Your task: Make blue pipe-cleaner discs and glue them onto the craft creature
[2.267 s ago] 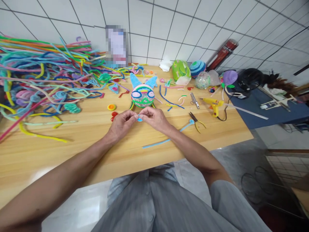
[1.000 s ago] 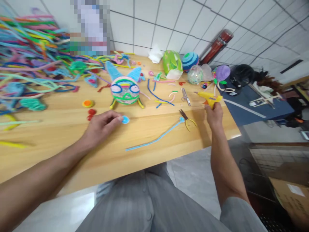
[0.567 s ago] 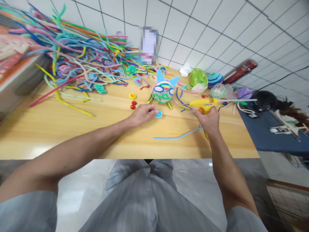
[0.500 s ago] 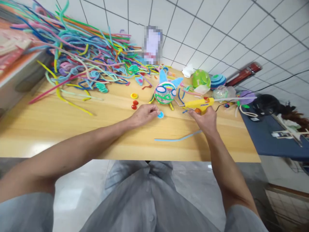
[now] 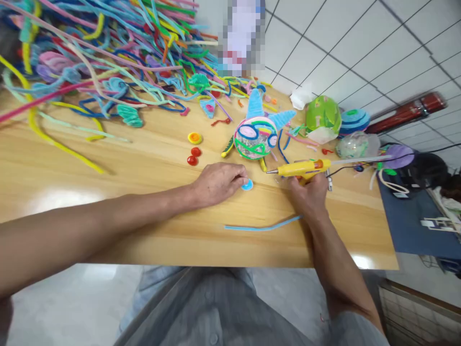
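My left hand [image 5: 222, 183] rests low over the table with its fingertips pinched on a small blue disc [image 5: 247, 184], its edge pale. In my right hand [image 5: 310, 192] is a yellow hot glue gun [image 5: 300, 168], my fingers wrapped round its handle. Its metal nozzle points left, near the disc, and a clear glue stick [image 5: 360, 159] juts from its back. Just beyond my hands stands a round ornament [image 5: 255, 139] with blue pipe-cleaner ears, ringed eyes, a green mouth and yellow-tipped feet. A light blue pipe cleaner [image 5: 259, 228] lies nearer me.
A heap of coloured pipe cleaners [image 5: 108, 62] covers the back left. Two red pieces [image 5: 193, 160] and a yellow coil [image 5: 195, 138] lie left of the ornament. A green ball [image 5: 323, 117], a blue coiled piece [image 5: 353, 120] and a dark red cylinder [image 5: 406, 113] stand back right. A black cord [image 5: 389, 151] trails right.
The view has moved closer and tilted, so things look larger. My left hand still pinches the blue disc. The glue gun stays in my right hand, its nozzle now nearer the disc.
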A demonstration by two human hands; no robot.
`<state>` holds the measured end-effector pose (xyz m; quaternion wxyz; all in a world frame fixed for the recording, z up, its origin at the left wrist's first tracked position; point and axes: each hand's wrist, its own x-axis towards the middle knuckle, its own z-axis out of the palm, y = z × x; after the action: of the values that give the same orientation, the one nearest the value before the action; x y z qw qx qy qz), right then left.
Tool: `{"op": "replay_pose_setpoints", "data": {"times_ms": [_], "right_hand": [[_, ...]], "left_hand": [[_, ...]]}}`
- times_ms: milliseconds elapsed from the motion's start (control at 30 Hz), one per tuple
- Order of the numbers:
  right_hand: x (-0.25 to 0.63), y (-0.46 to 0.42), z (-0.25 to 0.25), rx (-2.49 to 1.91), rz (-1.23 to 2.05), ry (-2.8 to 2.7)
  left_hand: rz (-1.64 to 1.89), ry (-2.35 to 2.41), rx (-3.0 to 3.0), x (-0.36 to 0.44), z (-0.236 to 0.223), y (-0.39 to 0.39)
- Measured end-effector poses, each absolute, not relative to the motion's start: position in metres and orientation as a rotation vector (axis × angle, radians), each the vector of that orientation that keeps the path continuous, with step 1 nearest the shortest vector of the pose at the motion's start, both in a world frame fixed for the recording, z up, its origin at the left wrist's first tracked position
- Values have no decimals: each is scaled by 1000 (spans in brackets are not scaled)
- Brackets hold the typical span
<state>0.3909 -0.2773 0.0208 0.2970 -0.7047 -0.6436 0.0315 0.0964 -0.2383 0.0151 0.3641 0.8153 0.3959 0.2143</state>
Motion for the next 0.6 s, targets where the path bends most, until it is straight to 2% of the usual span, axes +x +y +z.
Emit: {"op": "replay_pose_setpoints", "data": {"times_ms": [267, 600], "right_hand": [[384, -288, 22, -1898, 206, -1752], [382, -288, 26, -1927, 163, -1890]], "left_hand": [[520, 963, 2127, 97, 12, -234], [537, 911, 2165, 94, 11, -237]]}}
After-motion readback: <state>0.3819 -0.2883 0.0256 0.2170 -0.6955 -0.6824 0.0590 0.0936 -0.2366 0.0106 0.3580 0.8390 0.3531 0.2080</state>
